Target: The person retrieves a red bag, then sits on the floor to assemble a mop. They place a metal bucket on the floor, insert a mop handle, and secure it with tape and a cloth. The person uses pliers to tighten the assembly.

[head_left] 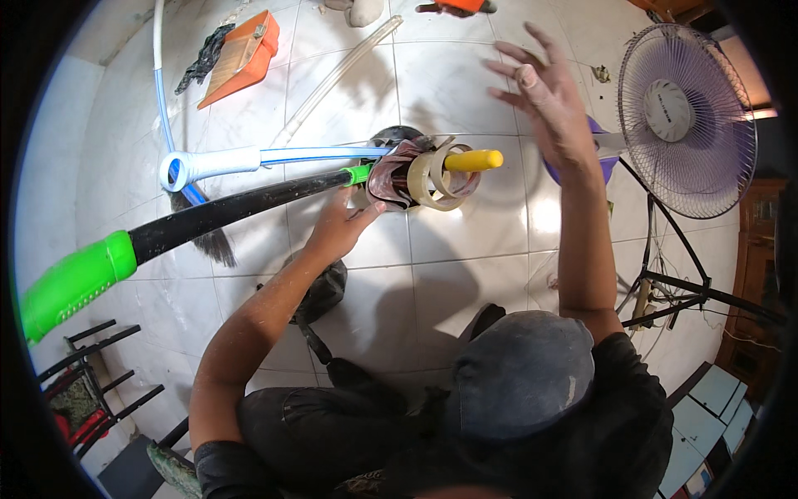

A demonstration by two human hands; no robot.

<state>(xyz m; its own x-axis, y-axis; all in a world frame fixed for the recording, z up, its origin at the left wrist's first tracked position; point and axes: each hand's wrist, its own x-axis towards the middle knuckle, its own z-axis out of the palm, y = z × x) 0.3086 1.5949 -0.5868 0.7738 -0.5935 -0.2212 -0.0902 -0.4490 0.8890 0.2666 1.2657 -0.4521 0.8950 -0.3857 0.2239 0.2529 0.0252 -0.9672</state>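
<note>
My left hand (335, 231) is wrapped round the near side of a tool container (391, 179) with a worn pink-and-dark wall; its far fingers are hidden. Two cream rings (431, 183) sit at the container's right end, and a yellow handle (476, 160) sticks out through them. A long black tool (241, 218) with a bright green grip reaches from the container to the left edge. Behind it runs a blue-and-white pole (320, 155). My right hand (549, 104) is raised to the right of the container, fingers spread and holding nothing.
A purple standing fan (665, 116) on black legs stands at the right. On the white tiles lie an orange dustpan (249, 62), a clear tube (337, 81) and a black bag (326, 291). Dark broom bristles (218, 241) and a metal-framed chair (100, 382) are at left.
</note>
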